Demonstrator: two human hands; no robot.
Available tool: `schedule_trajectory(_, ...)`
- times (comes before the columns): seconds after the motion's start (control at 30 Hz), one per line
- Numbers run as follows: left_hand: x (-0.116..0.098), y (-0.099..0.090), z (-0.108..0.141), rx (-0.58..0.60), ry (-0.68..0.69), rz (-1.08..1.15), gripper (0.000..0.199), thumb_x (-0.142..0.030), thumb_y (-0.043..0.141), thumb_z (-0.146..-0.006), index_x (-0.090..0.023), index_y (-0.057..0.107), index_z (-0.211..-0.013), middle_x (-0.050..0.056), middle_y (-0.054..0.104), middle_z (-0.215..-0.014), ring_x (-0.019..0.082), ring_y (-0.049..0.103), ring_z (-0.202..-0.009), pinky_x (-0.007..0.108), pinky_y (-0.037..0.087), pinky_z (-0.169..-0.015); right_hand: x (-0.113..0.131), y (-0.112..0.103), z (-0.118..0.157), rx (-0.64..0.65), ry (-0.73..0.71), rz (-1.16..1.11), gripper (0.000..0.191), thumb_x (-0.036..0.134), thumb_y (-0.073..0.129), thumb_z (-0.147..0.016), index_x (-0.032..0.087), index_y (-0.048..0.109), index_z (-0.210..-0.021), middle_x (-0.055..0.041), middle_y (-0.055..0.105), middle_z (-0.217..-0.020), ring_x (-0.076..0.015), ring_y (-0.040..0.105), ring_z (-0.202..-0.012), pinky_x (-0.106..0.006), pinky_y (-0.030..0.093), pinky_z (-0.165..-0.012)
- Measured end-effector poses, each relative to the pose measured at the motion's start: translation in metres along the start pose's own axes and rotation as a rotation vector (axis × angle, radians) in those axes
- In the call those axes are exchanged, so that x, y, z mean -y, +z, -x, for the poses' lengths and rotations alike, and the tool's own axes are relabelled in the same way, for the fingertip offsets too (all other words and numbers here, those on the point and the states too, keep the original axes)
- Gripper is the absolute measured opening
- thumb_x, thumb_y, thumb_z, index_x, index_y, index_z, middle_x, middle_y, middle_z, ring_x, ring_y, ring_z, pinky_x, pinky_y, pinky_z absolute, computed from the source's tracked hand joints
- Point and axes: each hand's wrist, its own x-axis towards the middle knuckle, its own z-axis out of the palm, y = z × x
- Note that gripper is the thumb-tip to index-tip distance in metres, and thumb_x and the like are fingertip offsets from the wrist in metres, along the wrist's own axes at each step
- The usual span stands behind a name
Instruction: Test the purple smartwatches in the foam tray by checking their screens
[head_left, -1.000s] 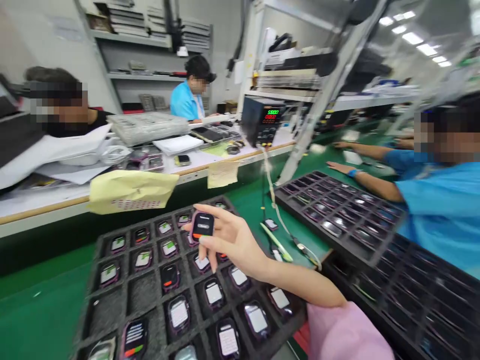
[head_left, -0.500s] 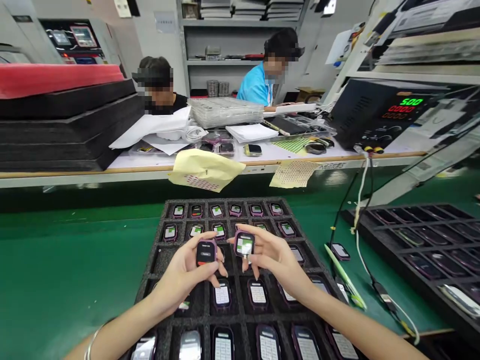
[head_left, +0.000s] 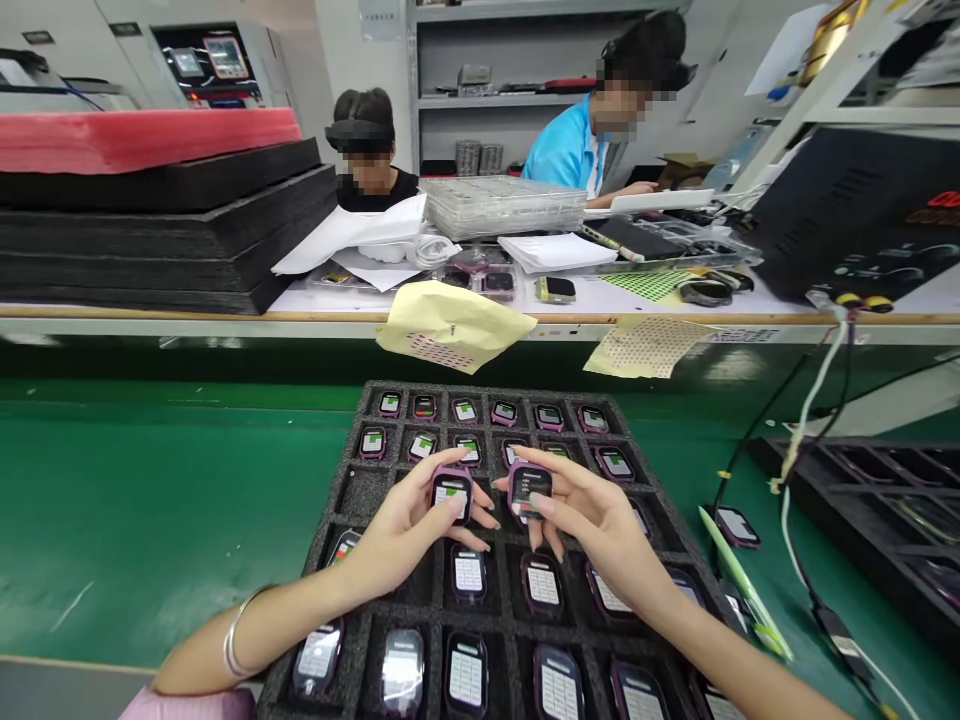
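My left hand (head_left: 420,515) grips a purple-framed smartwatch body (head_left: 451,490), its thumb on the lit screen, which shows white and some green. In my right hand (head_left: 581,505) is a second purple smartwatch body (head_left: 529,488); the thumb lies on its dark screen with small text and a bit of red. Both are held side by side above a black foam tray (head_left: 364,490). Several more strapless watches with lit screens sit in the tray's compartments, such as a watch (head_left: 469,572) showing a white grid. The hands hide some compartments.
Right of the tray lie a green pen (head_left: 742,580), a small watch (head_left: 737,527) and cables (head_left: 806,480). Another foam tray (head_left: 862,520) stands further right. Behind is a shelf with stacked black foam (head_left: 165,240), yellow paper (head_left: 450,325) and a power supply (head_left: 862,210). Two people sit beyond.
The left watch's screen went from dark with an orange strip to white and green. The right one went from white and green to dark with text. The view shifted, moving things rightward.
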Motion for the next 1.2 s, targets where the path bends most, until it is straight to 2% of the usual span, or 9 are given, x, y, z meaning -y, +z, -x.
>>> schedule_trajectory(0.17,0.0010,-0.0028,-0.0022,0.000,0.013,0.004,0.040,-0.021,0.054,-0.090,-0.020,0.047,-0.130,0.010,0.062,-0.100,0.022,0.065,-0.090,0.034,0.059,-0.073,0.0027,0.0024,0.0042,0.056,0.014,-0.058,0.049,0.021,0.067,-0.086,0.022,0.049,-0.132,-0.0108,0.065,-0.109,-0.0153,0.065,-0.067,-0.021,0.053,-0.049)
schedule_trajectory(0.3,0.0026,-0.0046,-0.0016,0.023,0.060,0.012,0.055,-0.015,0.065,-0.081,-0.023,0.045,-0.132,0.009,0.062,-0.104,0.024,0.064,-0.094,0.037,0.058,-0.078,0.0016,0.0037,0.0046,0.049,0.016,-0.075,0.049,0.016,0.067,-0.085,0.022,0.050,-0.131,-0.0091,0.066,-0.105,-0.0129,0.065,-0.064,-0.018,0.052,-0.048)
schedule_trajectory(0.4,0.0020,-0.0030,-0.0007,-0.010,0.062,-0.012,0.062,-0.012,0.068,-0.078,-0.023,0.043,-0.133,0.009,0.061,-0.105,0.023,0.063,-0.096,0.036,0.057,-0.081,0.0002,0.0028,0.0045,0.066,0.001,-0.098,0.050,0.015,0.066,-0.085,0.021,0.050,-0.132,-0.0096,0.066,-0.105,-0.0149,0.066,-0.066,-0.020,0.053,-0.049)
schedule_trajectory(0.57,0.0000,-0.0007,-0.0007,-0.030,0.028,-0.060,0.052,-0.016,0.062,-0.085,-0.022,0.042,-0.133,0.008,0.061,-0.099,0.020,0.064,-0.090,0.033,0.059,-0.074,-0.0018,0.0002,0.0047,0.057,-0.032,-0.148,0.041,0.018,0.059,-0.088,0.020,0.054,-0.128,-0.0104,0.067,-0.104,-0.0170,0.067,-0.064,-0.022,0.052,-0.046)
schedule_trajectory(0.73,-0.0012,-0.0022,0.0007,0.015,0.033,-0.066,0.051,-0.014,0.063,-0.083,-0.020,0.044,-0.130,0.009,0.062,-0.099,0.021,0.063,-0.090,0.034,0.059,-0.074,-0.0026,0.0005,0.0043,-0.035,-0.014,-0.056,0.029,0.026,0.058,-0.093,0.018,0.059,-0.120,-0.0097,0.069,-0.094,-0.0142,0.064,-0.052,-0.019,0.047,-0.039)
schedule_trajectory(0.83,-0.0017,-0.0028,0.0007,0.019,0.045,-0.069,0.046,-0.017,0.062,-0.083,-0.018,0.047,-0.126,0.009,0.061,-0.098,0.022,0.064,-0.089,0.035,0.059,-0.071,-0.0024,0.0010,0.0045,-0.037,-0.002,-0.024,0.028,0.027,0.059,-0.093,0.018,0.059,-0.119,-0.0090,0.069,-0.092,-0.0127,0.062,-0.049,-0.018,0.045,-0.037)
schedule_trajectory(0.93,-0.0024,-0.0022,-0.0011,-0.036,0.034,-0.100,0.038,-0.022,0.060,-0.086,-0.017,0.049,-0.121,0.008,0.061,-0.092,0.020,0.064,-0.083,0.031,0.059,-0.064,-0.0019,0.0004,0.0050,0.019,-0.005,-0.057,0.030,0.026,0.057,-0.093,0.019,0.058,-0.122,-0.0091,0.069,-0.095,-0.0130,0.063,-0.052,-0.019,0.047,-0.040)
schedule_trajectory(1.07,-0.0034,-0.0013,-0.0034,-0.085,-0.023,-0.138,0.033,-0.026,0.058,-0.088,-0.014,0.050,-0.117,0.005,0.061,-0.081,0.017,0.064,-0.069,0.025,0.056,-0.051,-0.0001,0.0006,0.0069,0.111,0.013,-0.110,0.045,0.020,0.062,-0.087,0.021,0.052,-0.131,-0.0116,0.066,-0.106,-0.0159,0.065,-0.063,-0.022,0.051,-0.046)
schedule_trajectory(1.2,-0.0019,-0.0034,-0.0027,-0.087,0.003,-0.118,0.040,-0.021,0.061,-0.084,-0.016,0.048,-0.121,0.006,0.061,-0.085,0.018,0.064,-0.074,0.027,0.057,-0.056,0.0015,0.0040,0.0088,0.132,0.031,-0.112,0.052,0.024,0.067,-0.085,0.022,0.049,-0.134,-0.0129,0.063,-0.113,-0.0186,0.066,-0.071,-0.025,0.053,-0.051)
